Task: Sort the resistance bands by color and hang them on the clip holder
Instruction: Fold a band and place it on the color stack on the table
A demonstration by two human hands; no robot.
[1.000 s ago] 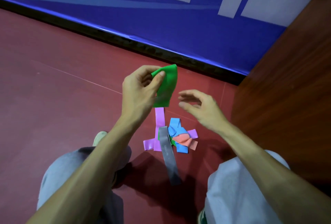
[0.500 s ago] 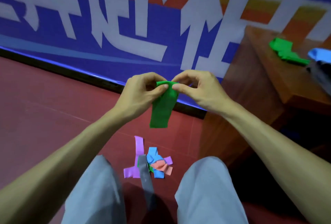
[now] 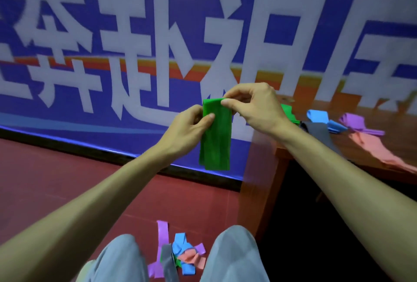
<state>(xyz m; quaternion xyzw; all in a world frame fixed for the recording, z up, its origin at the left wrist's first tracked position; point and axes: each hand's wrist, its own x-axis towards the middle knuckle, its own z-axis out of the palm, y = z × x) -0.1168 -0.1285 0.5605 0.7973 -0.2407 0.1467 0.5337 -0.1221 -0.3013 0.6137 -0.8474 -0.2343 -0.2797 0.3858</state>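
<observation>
Much of the right side is smeared, so the bands on the wooden table [image 3: 262, 191] read as colours more than shapes. The second green band [image 3: 288, 110] there is mostly hidden behind your right wrist, and only a corner shows. The salmon band [image 3: 370, 149] runs out of view at the right edge. Your right forearm crosses the near end of the grey band [image 3: 320, 134].

Down between your knees, the floor pile [image 3: 182, 257] overlaps so tightly that you cannot tell where one strip ends and the next begins. Its grey strip is cut off by the bottom edge, and your trouser legs [image 3: 234, 257] cover its flanks.

Counted, five colours lie on the table: green, grey, salmon, a blue band [image 3: 318, 116] and a purple band [image 3: 354, 121], close together. Whether the blue is one band or two cannot be told. The pile shows the same five colours, green only as a sliver, and its number of bands cannot be told. One band is in the air.

That one, the green band [image 3: 215, 139], hangs folded in front of the blue banner [image 3: 67, 121], just left of the table's corner and well above the red floor [image 3: 56, 180]. Your left hand [image 3: 190, 125] pinches its left edge between thumb and curled fingers. Your right hand [image 3: 255, 104] pinches its top right corner between thumb and forefinger
</observation>
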